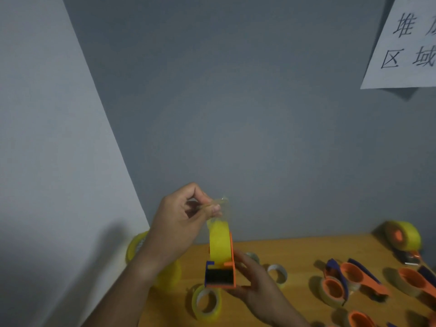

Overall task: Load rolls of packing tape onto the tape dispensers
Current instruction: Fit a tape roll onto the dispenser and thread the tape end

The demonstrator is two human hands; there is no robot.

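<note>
Tape [219, 244] sits on the dispenser [220, 276] we grip in our right hand [253, 283], while our left hand [181, 215] pinches its loose end straight above the roll, opposite the cutter below.

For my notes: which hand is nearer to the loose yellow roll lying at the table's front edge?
Right. The right hand holds the dispenser just above the roll; the left hand pinches the tape end higher up.
</note>
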